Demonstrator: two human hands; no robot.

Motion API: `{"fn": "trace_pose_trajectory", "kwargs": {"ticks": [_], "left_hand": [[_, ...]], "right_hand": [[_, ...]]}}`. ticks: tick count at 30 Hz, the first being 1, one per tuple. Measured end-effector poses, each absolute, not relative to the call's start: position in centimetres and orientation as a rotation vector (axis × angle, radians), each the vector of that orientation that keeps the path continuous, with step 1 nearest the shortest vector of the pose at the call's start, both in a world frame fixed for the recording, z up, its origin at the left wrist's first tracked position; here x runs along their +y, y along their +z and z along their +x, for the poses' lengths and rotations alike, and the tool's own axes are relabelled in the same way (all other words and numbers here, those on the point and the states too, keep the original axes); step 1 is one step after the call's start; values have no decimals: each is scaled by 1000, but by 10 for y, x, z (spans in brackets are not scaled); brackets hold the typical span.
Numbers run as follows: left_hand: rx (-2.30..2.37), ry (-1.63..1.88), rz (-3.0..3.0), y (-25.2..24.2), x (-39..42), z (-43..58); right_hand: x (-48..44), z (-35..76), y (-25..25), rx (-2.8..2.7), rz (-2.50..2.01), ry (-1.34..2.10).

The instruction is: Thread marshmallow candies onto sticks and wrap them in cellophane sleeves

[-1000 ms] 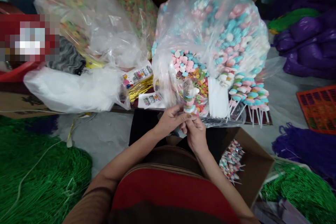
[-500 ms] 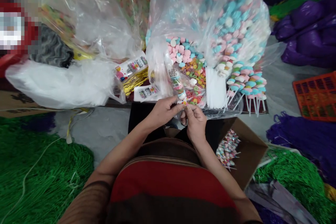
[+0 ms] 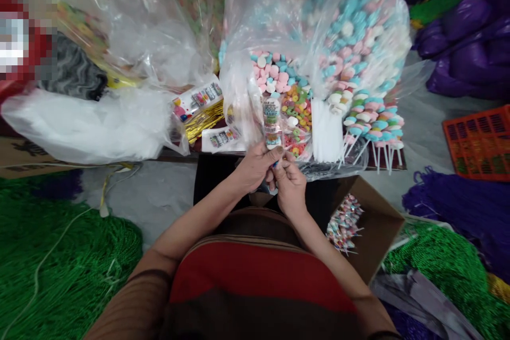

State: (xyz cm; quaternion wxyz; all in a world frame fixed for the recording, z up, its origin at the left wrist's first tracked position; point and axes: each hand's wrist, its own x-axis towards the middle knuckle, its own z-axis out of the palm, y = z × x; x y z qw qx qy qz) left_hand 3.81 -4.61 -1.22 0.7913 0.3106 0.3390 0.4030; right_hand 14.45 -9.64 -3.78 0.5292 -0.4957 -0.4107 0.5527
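A candy skewer in a clear printed wrapper (image 3: 272,123) stands out from my hands, its far end pointing at the candy pile. My left hand (image 3: 257,166) is closed around the wrapper's near end, thumb on top. Close beside it, my right hand (image 3: 290,178) pinches at the same gathered end; the fingers hide the stick and whatever small thing is there. Just beyond lie pink, blue and white candies (image 3: 274,74) and ring-shaped gummies (image 3: 297,106). White sticks (image 3: 326,130) lie to the right of these, beside several unwrapped candy skewers (image 3: 374,119).
Gold twist ties (image 3: 205,121) and printed wrappers (image 3: 223,139) lie left of the candies. Big clear candy bags (image 3: 279,5) fill the back. A cardboard box (image 3: 376,223) with wrapped skewers stands at my right, near an orange crate (image 3: 478,141). Green strands (image 3: 59,271) cover the floor at left.
The wrapped skewer has turned from a slant to nearly straight away from me, its label now facing up. Both hands have shifted slightly left and closer together.
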Motion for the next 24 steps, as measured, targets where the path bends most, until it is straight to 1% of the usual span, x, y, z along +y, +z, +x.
{"fn": "trace_pose_trajectory", "kwargs": {"ticks": [4,6,9,11,14,18,24], "left_hand": [[769,826,670,-19,-48,39],[785,816,680,-23,-49,38],[857,881,772,-25,-51,33],[958,943,883,-22,-52,29],[1061,955,1067,-15,-54,23],[1059,991,1321,-15,-55,23],[1051,1125,1551,-33,-56,28]], "right_hand": [[-96,144,-43,-956,-1176,1296],[-92,151,-41,-1033,-1193,1305],[-81,173,-26,-1419,-1222,1324],[-75,190,-10,-1624,-1259,1187],[-71,204,14,-1483,-1288,992],[-69,191,31,-1429,-1154,989],[-65,165,30,-1433,-1079,987]]}}
